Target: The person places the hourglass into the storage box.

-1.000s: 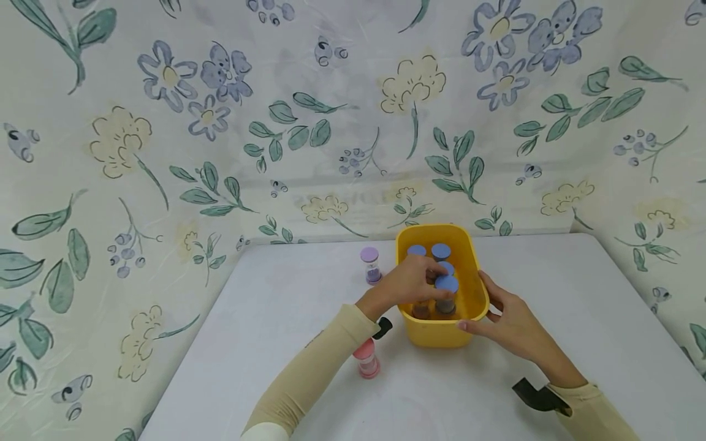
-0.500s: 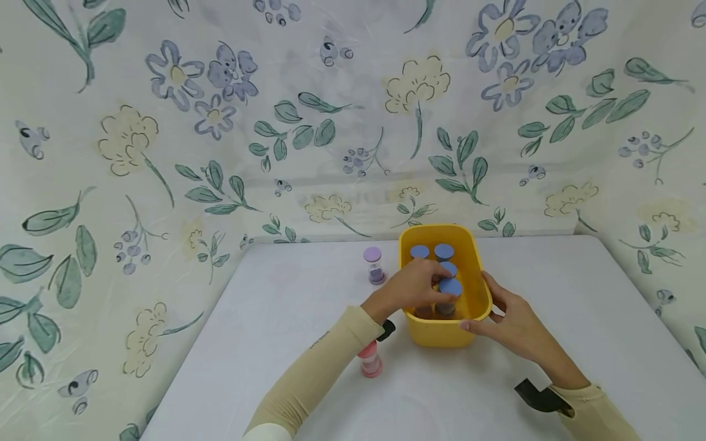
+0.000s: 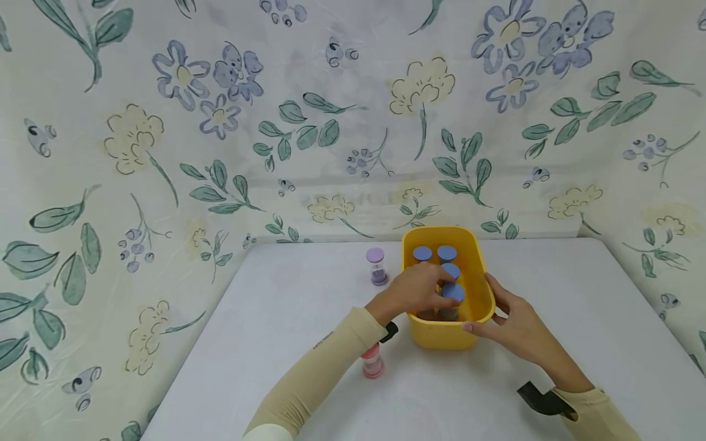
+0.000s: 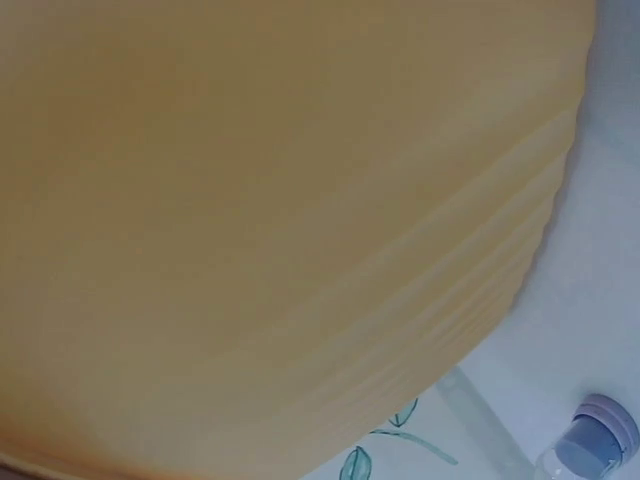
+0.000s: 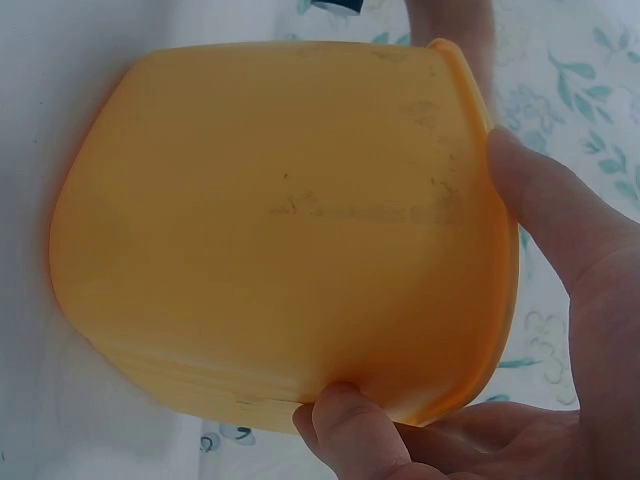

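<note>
In the head view a yellow bin holds several sand timers with blue caps, such as the one at the back right. My left hand reaches in over the bin's left rim. Its thumb and fingers pinch the nearest blue-capped sand timer, which stands upright close to the front wall. My right hand grips the bin's front right corner. In the right wrist view, the right thumb lies at the rim and its fingers press the outer wall. The left hand's fingers are hidden in the left wrist view.
A purple-capped sand timer stands on the white table left of the bin. A pink sand timer stands nearer, partly behind the left forearm. Flower-patterned cloth hangs behind the table.
The pinched blue-capped sand timer has shifted slightly down toward the bin's front wall, with the left hand on it. The right hand keeps its grip. The whole head view has drifted a little.
</note>
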Demonstrator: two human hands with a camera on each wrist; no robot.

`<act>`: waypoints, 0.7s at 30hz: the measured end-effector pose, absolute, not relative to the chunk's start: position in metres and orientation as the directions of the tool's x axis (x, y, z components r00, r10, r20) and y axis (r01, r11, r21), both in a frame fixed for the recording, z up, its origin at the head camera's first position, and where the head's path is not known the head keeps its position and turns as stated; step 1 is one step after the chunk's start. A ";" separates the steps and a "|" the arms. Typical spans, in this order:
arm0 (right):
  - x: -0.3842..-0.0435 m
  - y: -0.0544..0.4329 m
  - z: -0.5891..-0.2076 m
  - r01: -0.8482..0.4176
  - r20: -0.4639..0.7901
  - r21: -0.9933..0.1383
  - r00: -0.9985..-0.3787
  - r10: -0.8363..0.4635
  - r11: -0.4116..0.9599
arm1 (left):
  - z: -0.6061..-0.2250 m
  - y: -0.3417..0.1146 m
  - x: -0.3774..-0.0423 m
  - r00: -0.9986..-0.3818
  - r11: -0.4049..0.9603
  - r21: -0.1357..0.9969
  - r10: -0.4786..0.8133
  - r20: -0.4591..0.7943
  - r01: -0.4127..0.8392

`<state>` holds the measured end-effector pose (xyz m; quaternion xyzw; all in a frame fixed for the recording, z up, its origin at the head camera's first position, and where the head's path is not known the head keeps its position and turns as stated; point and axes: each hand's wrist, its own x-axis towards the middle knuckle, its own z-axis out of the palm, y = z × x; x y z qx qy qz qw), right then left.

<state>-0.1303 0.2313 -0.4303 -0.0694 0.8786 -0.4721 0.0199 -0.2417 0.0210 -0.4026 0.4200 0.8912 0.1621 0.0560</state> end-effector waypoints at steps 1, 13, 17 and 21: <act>-0.130 0.232 -0.430 -0.108 0.035 -0.831 -0.989 -0.142 0.546 | -0.403 0.021 -0.242 -0.644 0.600 0.328 0.765 0.033 0.730; -0.129 0.231 -0.430 -0.117 0.044 -0.824 -0.989 -0.142 0.555 | -0.404 0.023 -0.240 -0.674 0.644 0.288 0.739 0.007 0.709; -0.129 0.231 -0.430 -0.119 0.046 -0.826 -0.988 -0.144 0.550 | -0.404 0.023 -0.239 -0.678 0.651 0.283 0.735 -0.002 0.704; -0.129 0.231 -0.430 -0.117 0.044 -0.828 -0.989 -0.145 0.548 | -0.403 0.023 -0.238 -0.682 0.656 0.277 0.732 -0.003 0.703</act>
